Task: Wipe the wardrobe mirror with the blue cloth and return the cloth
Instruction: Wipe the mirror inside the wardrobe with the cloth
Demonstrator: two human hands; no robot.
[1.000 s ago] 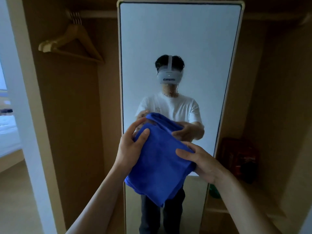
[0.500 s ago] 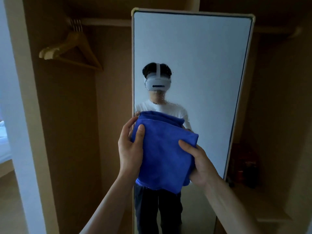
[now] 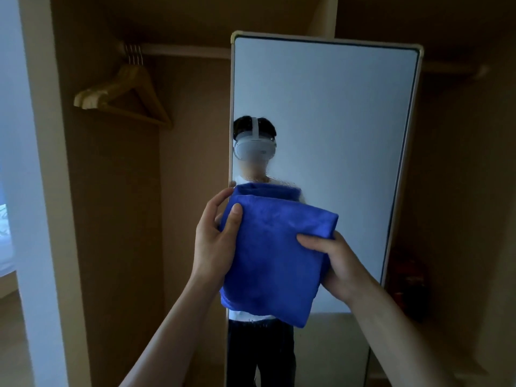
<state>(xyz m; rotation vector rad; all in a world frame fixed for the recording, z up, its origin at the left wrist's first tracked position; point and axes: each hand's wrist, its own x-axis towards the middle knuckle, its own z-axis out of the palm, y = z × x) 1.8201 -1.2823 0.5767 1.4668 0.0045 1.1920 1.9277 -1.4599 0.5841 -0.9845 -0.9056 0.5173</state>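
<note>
both hands raised before the mirror (image 3: pixel 335 129), the left hand (image 3: pixel 215 241) and right hand (image 3: pixel 337 263) each pinch a side of the folded blue cloth (image 3: pixel 273 252), thumbs on top.

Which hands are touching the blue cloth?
Touching, both: head view shows the left hand gripping the blue cloth at its left edge, the right hand pinching its right.

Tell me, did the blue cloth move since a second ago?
Yes. Against the wooden hangers on the wardrobe rail, the blue cloth has gone up a bit, gripped by the left hand and right hand.
</note>
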